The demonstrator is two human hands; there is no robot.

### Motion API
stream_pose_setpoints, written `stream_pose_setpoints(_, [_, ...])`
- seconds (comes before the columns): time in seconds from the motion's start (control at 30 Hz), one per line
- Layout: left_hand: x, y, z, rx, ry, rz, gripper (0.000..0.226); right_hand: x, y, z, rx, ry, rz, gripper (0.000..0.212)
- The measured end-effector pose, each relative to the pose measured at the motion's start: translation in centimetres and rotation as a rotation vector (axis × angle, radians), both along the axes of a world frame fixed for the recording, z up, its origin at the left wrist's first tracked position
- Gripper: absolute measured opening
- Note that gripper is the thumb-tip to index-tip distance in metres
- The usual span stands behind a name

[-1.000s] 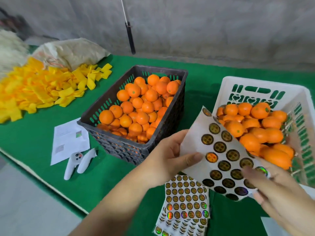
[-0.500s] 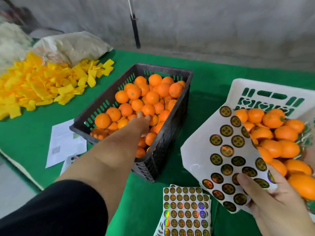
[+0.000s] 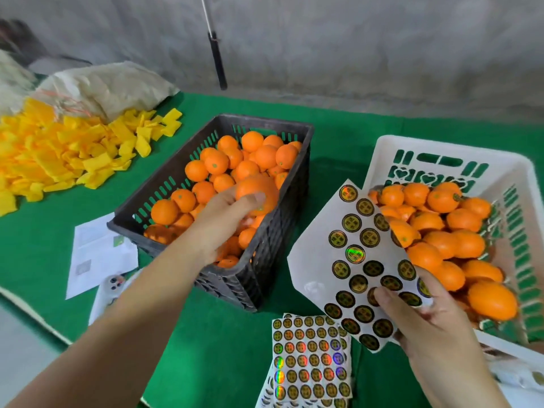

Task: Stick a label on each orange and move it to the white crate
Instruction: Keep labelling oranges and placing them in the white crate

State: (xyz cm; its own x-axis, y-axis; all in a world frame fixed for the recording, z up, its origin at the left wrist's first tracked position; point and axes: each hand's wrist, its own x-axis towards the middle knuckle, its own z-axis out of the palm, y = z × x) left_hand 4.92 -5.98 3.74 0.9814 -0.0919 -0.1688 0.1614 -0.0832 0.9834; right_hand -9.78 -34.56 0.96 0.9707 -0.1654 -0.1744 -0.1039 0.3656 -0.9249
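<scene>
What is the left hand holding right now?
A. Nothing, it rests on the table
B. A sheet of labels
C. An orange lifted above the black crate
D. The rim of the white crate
C: the left hand grips an orange above the black crate, while the right hand holds the label sheet beside the white crate.

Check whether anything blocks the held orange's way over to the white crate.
The left hand holds an orange above the black crate. Toward the white crate, the sticker sheet, held up by the right hand, stands in the gap between the crates.
</scene>
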Motion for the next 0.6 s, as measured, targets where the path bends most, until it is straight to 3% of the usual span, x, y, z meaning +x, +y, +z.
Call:
stream_pose_setpoints(0.07, [-4.0,-1.7,0.7,-0.176,0.084,-0.166,0.050,-0.7,0.3,0.5,-0.047,-0.023,0.047,0.070])
stream_pose_setpoints(0.1, [-6.4,-1.1,0.1,-0.112,0.010,-0.226,0.041,-1.2,0.4,0.8,-0.097,-0.034,0.065,0.074])
stream_pose_setpoints(0.13, [-7.0,-2.4,0.5,0.036,0.030,-0.362,0.037,-1.5,0.6,1.1,-0.154,-0.048,0.078,0.074])
stream_pose_setpoints(0.17, [-7.5,-4.1,0.8,0.333,0.103,-0.514,0.036,-1.9,0.7,1.4,-0.209,-0.072,0.083,0.071])
stream_pose_setpoints(0.2, [-8.3,-4.8,0.8,0.507,0.077,-0.541,0.036,-2.3,0.8,1.7,-0.259,-0.089,0.088,0.067])
stream_pose_setpoints(0.27, [-11.6,-5.3,0.5,0.204,0.077,-0.397,0.040,-3.1,0.8,2.0,-0.384,-0.094,0.075,0.064])
stream_pose_setpoints(0.33, [-13.4,-5.7,1.2,-0.201,0.071,-0.357,0.062,-3.8,0.7,1.6,-0.559,-0.061,0.027,0.074])
stream_pose_setpoints(0.37, [-14.0,-5.4,0.8,-0.250,0.006,-0.264,0.067,-4.3,0.7,1.6,-0.675,-0.033,-0.030,0.080])
stream_pose_setpoints(0.43, [-15.4,-5.1,-0.1,-0.179,-0.152,-0.288,0.064,-5.4,1.0,1.9,-0.969,-0.157,-0.199,0.077])
stream_pose_setpoints(0.47, [-15.7,-5.7,0.3,-0.129,-0.204,-0.304,0.062,-5.7,1.0,2.5,-1.099,-0.296,-0.256,0.064])
stream_pose_setpoints(0.53, [-16.6,-5.6,0.7,-0.054,-0.270,-0.332,0.064,-5.8,0.4,3.7,-1.237,-0.540,-0.209,0.038])
stream_pose_setpoints(0.6, [-17.6,-5.5,1.0,-0.003,-0.344,-0.369,0.067,-5.1,-0.3,4.9,-1.240,-0.644,-0.048,0.027])
